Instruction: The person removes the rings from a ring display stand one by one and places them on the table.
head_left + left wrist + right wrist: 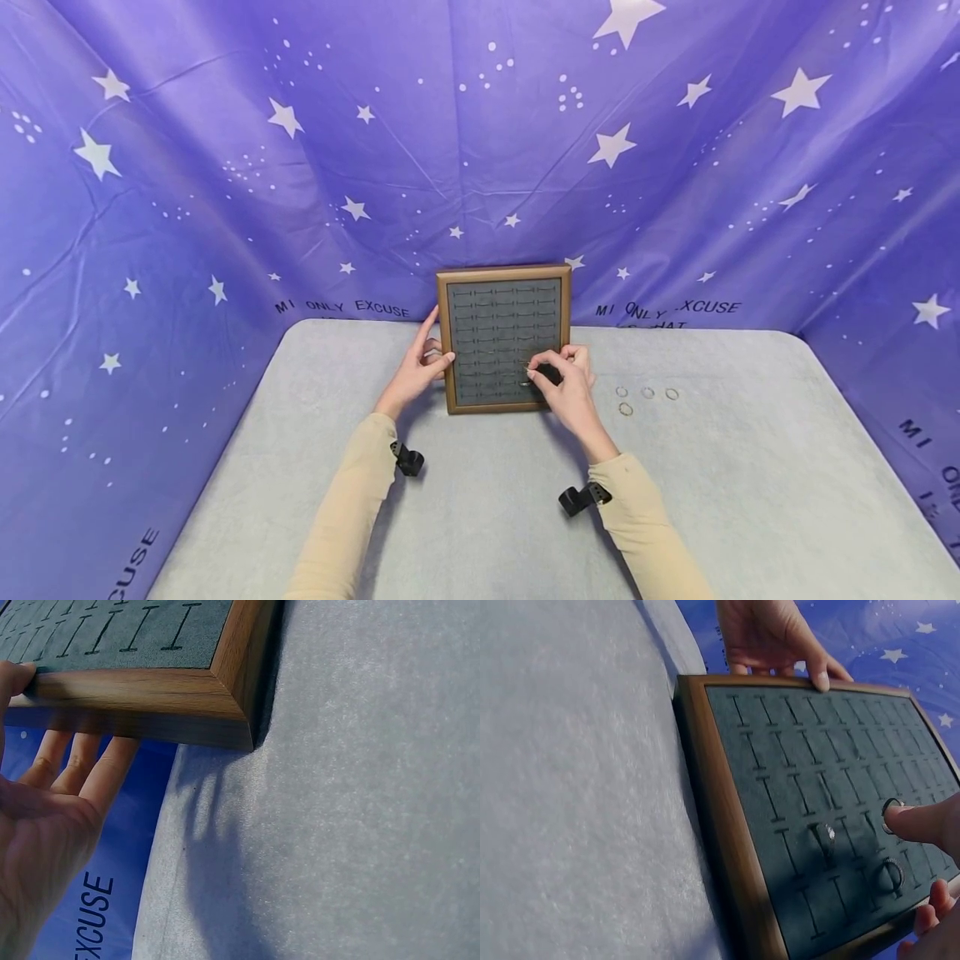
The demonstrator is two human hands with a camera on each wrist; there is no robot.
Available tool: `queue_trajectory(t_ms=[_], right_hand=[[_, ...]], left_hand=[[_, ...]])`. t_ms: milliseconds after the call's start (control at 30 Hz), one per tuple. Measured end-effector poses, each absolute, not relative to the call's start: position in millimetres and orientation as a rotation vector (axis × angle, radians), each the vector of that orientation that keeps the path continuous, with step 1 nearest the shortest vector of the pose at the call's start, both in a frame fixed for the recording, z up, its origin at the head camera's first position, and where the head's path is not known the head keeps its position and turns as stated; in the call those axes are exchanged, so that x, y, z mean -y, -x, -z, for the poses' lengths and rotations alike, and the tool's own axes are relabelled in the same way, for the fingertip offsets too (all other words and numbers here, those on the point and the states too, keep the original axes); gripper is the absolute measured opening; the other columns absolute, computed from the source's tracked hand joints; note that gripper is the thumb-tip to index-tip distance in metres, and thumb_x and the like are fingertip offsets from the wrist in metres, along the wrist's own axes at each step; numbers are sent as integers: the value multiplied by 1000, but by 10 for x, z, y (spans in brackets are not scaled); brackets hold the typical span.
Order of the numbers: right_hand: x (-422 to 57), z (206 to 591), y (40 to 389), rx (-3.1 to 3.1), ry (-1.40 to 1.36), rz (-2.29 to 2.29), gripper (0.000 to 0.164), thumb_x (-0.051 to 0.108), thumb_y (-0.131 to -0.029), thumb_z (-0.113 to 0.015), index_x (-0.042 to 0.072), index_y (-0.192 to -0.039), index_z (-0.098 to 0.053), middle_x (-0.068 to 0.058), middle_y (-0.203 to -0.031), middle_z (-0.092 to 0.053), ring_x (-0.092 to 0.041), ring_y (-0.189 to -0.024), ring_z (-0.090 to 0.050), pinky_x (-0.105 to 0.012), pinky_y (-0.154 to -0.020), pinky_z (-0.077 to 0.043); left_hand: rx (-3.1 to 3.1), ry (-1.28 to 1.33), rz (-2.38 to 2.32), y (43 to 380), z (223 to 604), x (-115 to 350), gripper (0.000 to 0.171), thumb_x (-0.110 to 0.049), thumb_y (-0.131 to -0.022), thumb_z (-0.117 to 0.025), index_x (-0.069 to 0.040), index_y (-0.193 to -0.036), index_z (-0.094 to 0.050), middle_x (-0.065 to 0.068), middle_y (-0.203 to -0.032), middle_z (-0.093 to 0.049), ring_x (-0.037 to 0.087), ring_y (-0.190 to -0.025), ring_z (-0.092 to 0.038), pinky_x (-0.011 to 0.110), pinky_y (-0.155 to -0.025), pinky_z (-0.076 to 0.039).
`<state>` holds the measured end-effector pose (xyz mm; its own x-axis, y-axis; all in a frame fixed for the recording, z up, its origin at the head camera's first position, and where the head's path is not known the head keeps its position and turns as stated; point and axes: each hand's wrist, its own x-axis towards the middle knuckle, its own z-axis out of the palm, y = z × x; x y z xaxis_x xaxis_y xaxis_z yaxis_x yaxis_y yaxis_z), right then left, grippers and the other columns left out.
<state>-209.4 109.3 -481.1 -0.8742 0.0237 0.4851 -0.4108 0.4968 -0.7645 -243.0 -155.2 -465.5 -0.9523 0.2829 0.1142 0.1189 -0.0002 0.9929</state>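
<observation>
A wood-framed ring display tray (502, 333) with a dark, slotted fabric face stands propped up on the table. My left hand (417, 367) grips its left side, thumb on the front of the frame and fingers (109, 769) behind it. At the lower right of the face, my right hand (566, 387) pinches a ring (889, 804) between thumb and index finger, right at a slot. Two more rings sit in slots close by: one with a bright stone (829, 834) and a dark-looking band (893, 874). The right hand's other fingers are partly cut off in its wrist view.
Several loose rings (648, 392) lie on the grey cloth-covered table (750, 483) to the right of the tray. Behind and at both sides hangs a purple curtain (420, 150) with white stars. Each wrist wears a black camera (408, 460).
</observation>
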Motion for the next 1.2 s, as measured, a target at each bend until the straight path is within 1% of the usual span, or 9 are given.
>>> queue_trajectory(t_ms=[167,333,500,667,767,900,967,1067,1200], right_hand=[[-1080,4757,2035,2332,-331,-1403,14,2,-79,-77,13,-81,-67,-7,-96,-32,-27,-98,-32,-57,-88,-18],[-1104,4732,2006,2334,-309,-1459,11,4,-81,-75,12,-83,-67,-8,-98,-33,-26,-98,-33,-54,-88,-23],[-1151,4721,1986,2311,-290,-1544,11,3,-81,-74,11,-84,-66,-10,-101,-37,-25,-98,-35,-44,-85,-30],[-1198,4722,1983,2276,-298,-1601,12,-4,-80,-72,4,-84,-65,-14,-100,-42,-24,-98,-37,-36,-85,-33],[-1215,4697,1962,2252,-302,-1601,12,-9,-79,-70,0,-83,-64,-20,-96,-47,-27,-92,-39,-28,-79,-32],[-1217,4529,1856,2220,-314,-1611,10,-14,-78,-67,-7,-83,-62,-29,-92,-49,-34,-82,-38,-19,-71,-28],[-1225,4425,1793,2233,-304,-1614,9,-15,-78,-65,-9,-82,-61,-30,-91,-49,-36,-81,-39,-20,-70,-28],[-1254,4314,1730,2274,-267,-1633,8,-13,-79,-64,-9,-84,-59,-30,-93,-49,-41,-83,-40,-30,-71,-30],[-1330,4300,1719,2304,-243,-1659,8,-13,-80,-63,-11,-86,-59,-28,-94,-49,-45,-86,-40,-35,-72,-30]], left_hand=[[-2141,-437,-2090,2420,4634,1557,83,2,-94,-59,-24,-157,-12,12,-95,-54,22,-82,-64,40,-71,-56],[-2135,-425,-2094,2409,4634,1552,84,3,-94,-59,-26,-157,-12,12,-96,-54,23,-82,-63,43,-73,-55],[-2131,-429,-2095,2410,4636,1547,84,3,-94,-59,-26,-157,-12,13,-96,-54,21,-81,-63,44,-74,-55],[-2135,-428,-2097,2407,4630,1545,84,4,-94,-58,-25,-157,-12,13,-95,-53,21,-81,-63,42,-73,-56],[-2140,-432,-2097,2401,4626,1544,84,5,-94,-58,-24,-157,-12,13,-95,-54,23,-81,-63,44,-73,-55],[-2147,-435,-2095,2398,4627,1545,83,4,-94,-58,-24,-157,-12,12,-95,-54,24,-81,-62,46,-73,-55],[-2149,-434,-2093,2399,4630,1547,83,4,-94,-58,-24,-157,-12,11,-95,-54,24,-81,-62,46,-73,-54],[-2147,-435,-2092,2403,4637,1548,83,3,-94,-58,-24,-157,-12,10,-94,-53,23,-81,-62,45,-73,-55],[-2136,-447,-2103,2410,4642,1544,84,4,-94,-59,-24,-157,-12,11,-95,-53,24,-81,-62,45,-73,-56]])
